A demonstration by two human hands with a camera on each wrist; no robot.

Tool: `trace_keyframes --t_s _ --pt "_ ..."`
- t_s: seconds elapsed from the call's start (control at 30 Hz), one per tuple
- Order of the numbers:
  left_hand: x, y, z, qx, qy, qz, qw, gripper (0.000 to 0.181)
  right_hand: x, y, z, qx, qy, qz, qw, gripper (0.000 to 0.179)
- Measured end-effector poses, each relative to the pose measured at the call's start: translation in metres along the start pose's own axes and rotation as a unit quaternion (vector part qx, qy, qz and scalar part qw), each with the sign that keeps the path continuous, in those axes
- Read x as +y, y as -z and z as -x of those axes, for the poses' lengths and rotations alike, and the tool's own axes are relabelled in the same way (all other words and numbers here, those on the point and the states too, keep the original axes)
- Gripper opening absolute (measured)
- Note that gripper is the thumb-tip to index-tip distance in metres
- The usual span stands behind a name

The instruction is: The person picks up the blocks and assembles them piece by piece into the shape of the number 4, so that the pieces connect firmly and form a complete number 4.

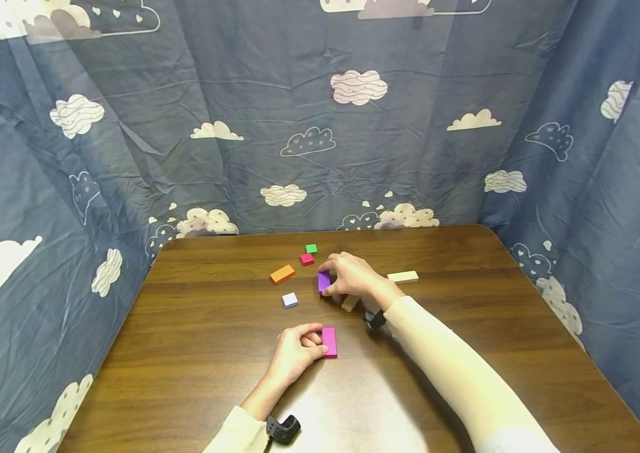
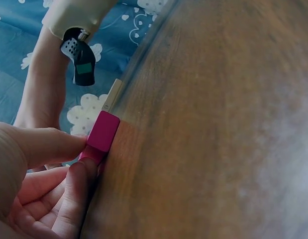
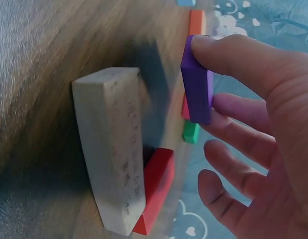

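Note:
My left hand [image 1: 292,353] pinches a magenta block [image 1: 328,342] by its left side, low at the tabletop in the head view. The same block [image 2: 104,131] shows between thumb and fingers in the left wrist view. Farther back, my right hand [image 1: 352,275] holds a purple block [image 1: 324,282] between thumb and fingertips. Seen from the right wrist, the purple block [image 3: 197,82] is gripped at its ends. Below that hand lies a pale wooden block [image 1: 350,302], partly covered. A red block [image 3: 156,191] rests beside the wooden one, hidden from the head view.
On the brown table [image 1: 201,340], an orange block [image 1: 282,274], a white block [image 1: 289,300], a pinkish-red block [image 1: 307,258] and a green block [image 1: 311,249] lie left of the right hand. A cream block [image 1: 403,277] is to its right. A cloud-print curtain [image 1: 297,113] hangs behind.

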State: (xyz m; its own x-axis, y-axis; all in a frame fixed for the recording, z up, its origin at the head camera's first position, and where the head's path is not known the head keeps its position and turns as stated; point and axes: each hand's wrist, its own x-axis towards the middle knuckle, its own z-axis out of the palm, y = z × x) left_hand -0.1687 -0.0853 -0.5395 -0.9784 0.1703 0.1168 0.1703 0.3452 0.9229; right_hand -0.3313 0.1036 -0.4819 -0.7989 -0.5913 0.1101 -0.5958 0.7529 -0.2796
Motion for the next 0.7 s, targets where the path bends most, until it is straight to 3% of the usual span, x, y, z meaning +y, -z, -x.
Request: trace_keyframes --t_s 0.7 --pt "0.000 0.000 0.000 0.005 -0.005 -0.015 0.9999 0.043 -0.020 0.003 0.034 0.009 -0.001 -0.014 0.9999 0.058"
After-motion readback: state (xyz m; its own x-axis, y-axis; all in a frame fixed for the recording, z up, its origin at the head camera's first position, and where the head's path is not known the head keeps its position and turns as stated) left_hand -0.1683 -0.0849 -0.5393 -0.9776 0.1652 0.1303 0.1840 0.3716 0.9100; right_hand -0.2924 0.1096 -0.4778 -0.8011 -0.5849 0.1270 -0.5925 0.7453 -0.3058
